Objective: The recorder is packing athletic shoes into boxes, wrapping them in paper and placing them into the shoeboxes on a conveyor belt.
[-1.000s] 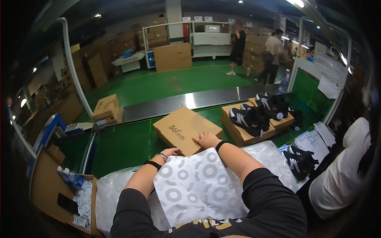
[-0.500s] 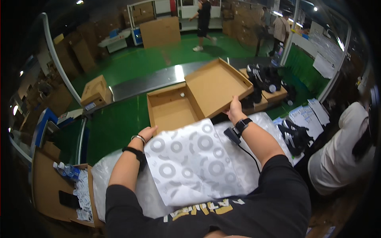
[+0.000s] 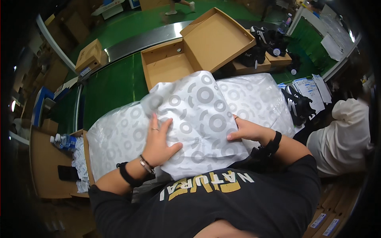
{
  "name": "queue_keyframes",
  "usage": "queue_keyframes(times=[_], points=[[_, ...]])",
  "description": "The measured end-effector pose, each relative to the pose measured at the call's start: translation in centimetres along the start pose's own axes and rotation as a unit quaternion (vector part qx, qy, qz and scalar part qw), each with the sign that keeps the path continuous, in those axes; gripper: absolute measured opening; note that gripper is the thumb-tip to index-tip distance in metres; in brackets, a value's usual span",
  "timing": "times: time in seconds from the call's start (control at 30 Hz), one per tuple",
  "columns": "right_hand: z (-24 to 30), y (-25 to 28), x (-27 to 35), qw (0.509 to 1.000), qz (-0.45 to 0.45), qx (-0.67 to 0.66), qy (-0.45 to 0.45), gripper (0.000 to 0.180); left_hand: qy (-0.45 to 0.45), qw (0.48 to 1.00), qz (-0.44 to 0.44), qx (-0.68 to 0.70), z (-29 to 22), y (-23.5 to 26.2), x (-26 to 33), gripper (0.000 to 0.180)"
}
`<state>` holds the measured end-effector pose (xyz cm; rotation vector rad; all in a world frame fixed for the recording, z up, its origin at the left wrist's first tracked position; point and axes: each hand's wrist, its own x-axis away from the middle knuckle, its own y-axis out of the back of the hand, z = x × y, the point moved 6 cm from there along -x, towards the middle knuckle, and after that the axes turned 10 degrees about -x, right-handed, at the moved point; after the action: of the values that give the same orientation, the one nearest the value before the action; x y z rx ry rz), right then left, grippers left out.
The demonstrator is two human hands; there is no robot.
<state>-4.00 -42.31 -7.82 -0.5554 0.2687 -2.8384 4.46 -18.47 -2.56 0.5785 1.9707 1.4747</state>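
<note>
A white wrapping-paper sheet (image 3: 198,115) with grey ring patterns lies on top of the stack in front of me, its far part raised. My left hand (image 3: 158,144) rests on its left side, open with fingers spread. At its right edge is my right hand (image 3: 252,131), its thumb over the paper and its other fingers partly hidden at the edge, closed on the sheet. Beneath is a plastic-covered stack of the same paper (image 3: 260,95). Just beyond stands an open brown cardboard shoebox (image 3: 164,65), its lid (image 3: 218,37) folded back to the right.
Black shoes (image 3: 270,41) sit on brown boxes at the back right; another black pair (image 3: 297,105) lies by printed sheets. A closed box (image 3: 91,57) stands on the far left. At left, a carton (image 3: 49,170) holds bottles, a phone and paper slips. Someone in white (image 3: 341,135) is close on my right.
Both hands have left the shoebox and come back toward me onto the patterned paper. The view has tilted down, and the paper's far part is now raised.
</note>
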Motion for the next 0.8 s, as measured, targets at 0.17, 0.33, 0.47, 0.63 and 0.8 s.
queue_keyframes(times=[0.17,0.33,0.47,0.63,0.8], points=[[0.5,-2.3,-1.0,0.995,-0.005,-0.093,0.034,0.08,0.129,0.878,0.023,0.461,3.5,-7.7,1.4,0.072],[6.8,-2.4,-0.3,0.987,-0.039,-0.141,0.07,0.06,0.063,0.849,0.018,0.524,3.6,1.3,-3.5,0.059],[18.1,-4.6,-0.4,0.982,-0.013,-0.179,0.054,0.039,0.093,0.693,0.148,0.7,3.1,11.2,-10.5,0.036],[24.7,-4.9,-2.0,0.939,-0.146,-0.043,0.309,0.036,0.052,0.738,0.106,0.664,7.2,13.9,-16.4,0.023],[23.8,0.9,-10.7,0.969,-0.102,-0.183,0.133,0.032,0.132,0.712,0.172,0.668,9.3,9.8,-20.8,0.021]])
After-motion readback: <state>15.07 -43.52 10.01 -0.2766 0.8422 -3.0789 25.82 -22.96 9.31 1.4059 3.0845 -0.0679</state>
